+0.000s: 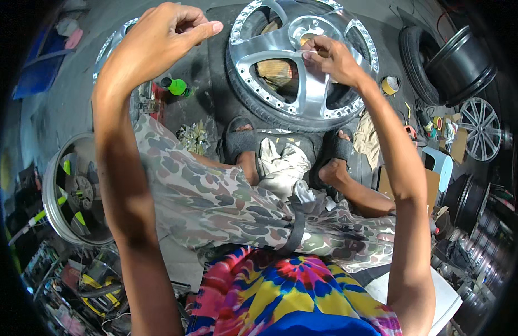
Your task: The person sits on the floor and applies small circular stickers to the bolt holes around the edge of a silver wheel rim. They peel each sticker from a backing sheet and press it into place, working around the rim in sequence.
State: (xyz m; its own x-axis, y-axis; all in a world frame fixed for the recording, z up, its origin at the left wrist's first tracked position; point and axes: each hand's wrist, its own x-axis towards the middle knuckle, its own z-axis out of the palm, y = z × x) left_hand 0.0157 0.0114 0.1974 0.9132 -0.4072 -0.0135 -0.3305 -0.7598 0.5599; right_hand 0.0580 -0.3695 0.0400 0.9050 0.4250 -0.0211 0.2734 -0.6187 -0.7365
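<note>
A large silver alloy wheel rim [312, 92] with wide spokes lies face up in front of me, with a black tire [245, 95] under and around its lower edge. My right hand [334, 61] is over one spoke near the hub. Its thumb and fingers are pinched together, and whatever they may hold is too small to make out. Up at the left, my left hand [161, 36] is raised away from the rim. Its fingers are curled and the thumb points right; what is inside is hidden. Crumpled brownish paper [277, 74] shows through the rim's openings.
A green-capped bottle [175, 86] stands left of the tire. White cloth [281, 162] lies between my feet. Another wheel rim [74, 190] leans at the left. At the right are a loose tire [418, 61], a dark barrel [460, 64], a tape roll [390, 85] and a multi-spoke rim [480, 129].
</note>
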